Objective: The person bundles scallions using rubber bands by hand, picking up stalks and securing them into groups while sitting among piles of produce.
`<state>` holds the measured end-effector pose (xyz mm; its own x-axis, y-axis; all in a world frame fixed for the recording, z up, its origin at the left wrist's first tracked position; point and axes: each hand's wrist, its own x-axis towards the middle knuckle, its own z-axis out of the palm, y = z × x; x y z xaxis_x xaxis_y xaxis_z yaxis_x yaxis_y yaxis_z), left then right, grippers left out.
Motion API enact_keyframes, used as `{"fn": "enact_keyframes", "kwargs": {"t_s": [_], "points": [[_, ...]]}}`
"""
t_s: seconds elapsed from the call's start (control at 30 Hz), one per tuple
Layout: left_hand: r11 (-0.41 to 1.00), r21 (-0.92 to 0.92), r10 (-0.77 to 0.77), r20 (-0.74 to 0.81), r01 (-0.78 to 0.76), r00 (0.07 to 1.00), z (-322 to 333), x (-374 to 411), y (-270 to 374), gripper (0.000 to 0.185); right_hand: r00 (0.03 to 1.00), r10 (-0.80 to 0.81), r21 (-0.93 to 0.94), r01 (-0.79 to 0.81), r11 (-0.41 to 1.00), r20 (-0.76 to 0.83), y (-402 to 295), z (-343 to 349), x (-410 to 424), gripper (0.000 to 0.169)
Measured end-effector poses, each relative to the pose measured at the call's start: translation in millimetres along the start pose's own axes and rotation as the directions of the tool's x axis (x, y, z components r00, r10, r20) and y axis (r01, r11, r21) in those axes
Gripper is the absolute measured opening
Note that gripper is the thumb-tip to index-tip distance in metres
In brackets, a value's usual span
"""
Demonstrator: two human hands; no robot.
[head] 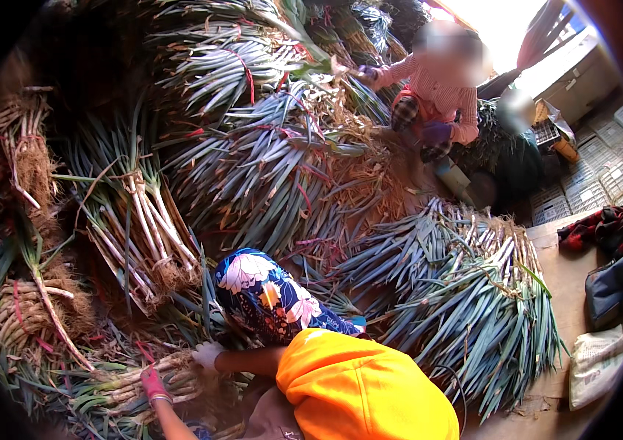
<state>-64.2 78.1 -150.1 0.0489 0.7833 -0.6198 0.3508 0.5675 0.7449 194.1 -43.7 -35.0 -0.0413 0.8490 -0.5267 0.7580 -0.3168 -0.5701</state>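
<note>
A bundle of long green onions (pixel 124 388) lies on its side at the lower left, leaves to the left and roots to the right. My left hand (pixel 153 384), in a pink glove, is closed on its pale stalks. Just beyond the fingers a red tie (pixel 146 352) sticks up. My right hand (pixel 208 355), in a white glove, touches the root end; its fingers are too small and blurred to read. An orange sleeve (pixel 366 385) and a floral-covered knee (pixel 284 300) fill the lower middle.
More onion bundles lie at the left (pixel 146 231), far middle (pixel 273 148) and right (pixel 471 286). A co-worker (pixel 438 93) in purple gloves crouches among them; another person (pixel 515 143) is behind. White plastic crates (pixel 581 184), a dark bag (pixel 610 294) and a pale sack (pixel 595 360) stand right.
</note>
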Motion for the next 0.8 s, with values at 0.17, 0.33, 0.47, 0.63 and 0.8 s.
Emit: {"fn": "enact_keyframes", "kwargs": {"t_s": [0.17, 0.33, 0.47, 0.63, 0.8], "points": [[0.903, 0.425, 0.184, -0.239, -0.067, 0.954, 0, -14, 12, 0.027, 0.976, 0.003, 0.184, 0.038, 0.982, -0.217, -44, -50, -27, 0.027], [0.842, -0.539, 0.022, -0.015, -0.026, 1.000, 20, -80, 69, 0.026, 0.773, -0.402, 0.379, 0.604, 0.701, -0.490, -78, -136, -72, 0.038], [0.810, -0.583, -0.009, 0.096, 0.064, 0.995, 70, -158, 210, 0.020, 0.527, -0.486, 0.337, 0.839, 0.427, -0.697, -40, -282, -201, 0.032], [0.939, 0.058, 0.328, 0.134, -0.338, 0.935, 123, -131, 309, 0.009, 0.302, -0.105, 0.184, 0.782, 0.596, -0.947, 83, -382, -230, 0.015], [0.479, 0.237, 0.703, 0.472, -0.845, 0.531, 328, -158, 419, 0.006, 0.229, 0.541, 0.587, 0.339, 0.735, -0.809, 292, -370, -194, 0.023]]}}
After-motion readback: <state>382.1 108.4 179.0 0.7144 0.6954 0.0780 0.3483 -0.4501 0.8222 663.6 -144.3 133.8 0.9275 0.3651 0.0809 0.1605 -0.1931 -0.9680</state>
